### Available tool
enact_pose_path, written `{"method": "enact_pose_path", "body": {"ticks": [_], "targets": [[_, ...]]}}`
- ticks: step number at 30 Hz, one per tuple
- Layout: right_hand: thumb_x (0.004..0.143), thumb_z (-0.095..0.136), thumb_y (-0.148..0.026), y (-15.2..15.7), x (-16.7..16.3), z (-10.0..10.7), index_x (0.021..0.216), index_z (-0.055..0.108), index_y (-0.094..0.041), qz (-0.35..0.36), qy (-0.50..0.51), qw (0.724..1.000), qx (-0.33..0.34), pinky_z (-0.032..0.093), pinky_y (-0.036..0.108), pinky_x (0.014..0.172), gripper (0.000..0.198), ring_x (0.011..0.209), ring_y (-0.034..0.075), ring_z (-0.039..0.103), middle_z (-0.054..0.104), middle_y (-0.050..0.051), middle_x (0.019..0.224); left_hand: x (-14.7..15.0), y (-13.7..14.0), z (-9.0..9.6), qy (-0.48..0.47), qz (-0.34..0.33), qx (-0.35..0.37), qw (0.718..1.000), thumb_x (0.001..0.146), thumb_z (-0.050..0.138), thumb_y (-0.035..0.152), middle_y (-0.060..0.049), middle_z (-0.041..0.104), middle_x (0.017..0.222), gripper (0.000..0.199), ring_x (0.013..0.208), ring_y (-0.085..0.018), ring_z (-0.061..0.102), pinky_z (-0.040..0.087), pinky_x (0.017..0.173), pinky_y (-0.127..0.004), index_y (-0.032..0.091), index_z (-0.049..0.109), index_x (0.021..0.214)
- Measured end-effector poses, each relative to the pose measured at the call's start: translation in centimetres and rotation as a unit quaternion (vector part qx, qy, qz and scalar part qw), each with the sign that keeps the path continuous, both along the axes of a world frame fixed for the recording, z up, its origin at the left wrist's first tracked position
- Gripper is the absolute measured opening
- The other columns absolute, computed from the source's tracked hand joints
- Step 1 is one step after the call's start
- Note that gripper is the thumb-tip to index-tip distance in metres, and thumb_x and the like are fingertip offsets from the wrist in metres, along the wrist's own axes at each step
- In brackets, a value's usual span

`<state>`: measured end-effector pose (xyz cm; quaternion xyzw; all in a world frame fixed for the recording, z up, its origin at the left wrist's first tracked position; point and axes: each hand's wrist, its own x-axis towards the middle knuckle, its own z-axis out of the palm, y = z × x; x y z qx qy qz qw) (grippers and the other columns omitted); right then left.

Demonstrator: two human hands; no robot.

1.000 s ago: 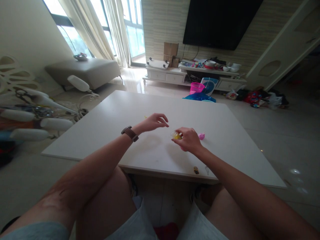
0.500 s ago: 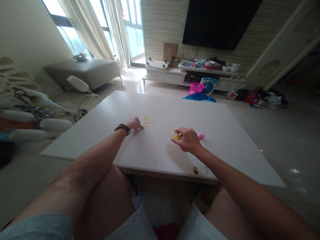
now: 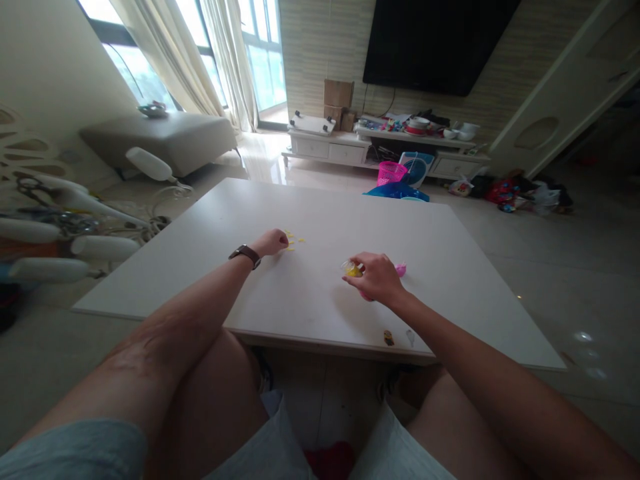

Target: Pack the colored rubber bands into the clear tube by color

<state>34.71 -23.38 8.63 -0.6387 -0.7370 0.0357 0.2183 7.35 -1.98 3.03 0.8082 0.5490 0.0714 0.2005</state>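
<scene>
My left hand [image 3: 273, 242], with a dark watch [image 3: 246, 253] on the wrist, is low over the table with its fingers pinched together. Whatever is between those fingertips is hidden. Right beside them lie several small yellow pieces [image 3: 301, 240], scattered on the tabletop. My right hand [image 3: 377, 275] grips a small clear container [image 3: 346, 265] with yellow bits inside, its clear end tilted left. Partly under this hand is a pink-red thing [image 3: 366, 295]. Just beyond the knuckles sits a small pink object [image 3: 401, 269].
A small yellow-and-dark figure [image 3: 389, 337] and a small clear piece [image 3: 411, 337] lie by the near edge of the white table [image 3: 310, 300]. Past the far edge stand a pink basket [image 3: 391, 173] and something shiny blue [image 3: 397, 191]. White lamp shades [image 3: 105, 248] rise at the left.
My left fingers, stretched to the yellow pieces before, are now curled in a pinch slightly farther up the table. My right hand still holds the clear container in about the same place.
</scene>
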Motion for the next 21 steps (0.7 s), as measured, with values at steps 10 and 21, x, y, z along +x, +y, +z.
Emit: {"method": "enact_pose_path", "body": {"ticks": [10,21], "targets": [[0.074,0.079,-0.039,0.1,0.0,-0.2,0.098,0.073,-0.022,0.004,0.005,1.000,-0.001,0.041,0.034,0.083,0.031,0.080,0.019,0.068,0.076,0.003,0.099,0.7,0.0,-0.7,0.011,-0.045,0.030,0.998,0.068,0.068,0.016,-0.006,0.075,0.077,0.010,0.073,-0.018,0.066,0.049,0.069,-0.024,0.016,0.077,0.073],[0.075,0.079,-0.039,0.0,0.0,-0.1,0.100,0.073,-0.022,0.002,0.008,1.000,-0.004,0.042,0.035,0.085,0.031,0.082,0.020,0.069,0.076,0.004,0.100,1.1,0.9,-2.0,0.003,0.018,0.099,0.995,0.079,0.066,0.022,-0.012,0.076,0.100,0.021,0.092,-0.022,0.068,0.051,0.083,-0.027,0.016,0.079,0.093]]}}
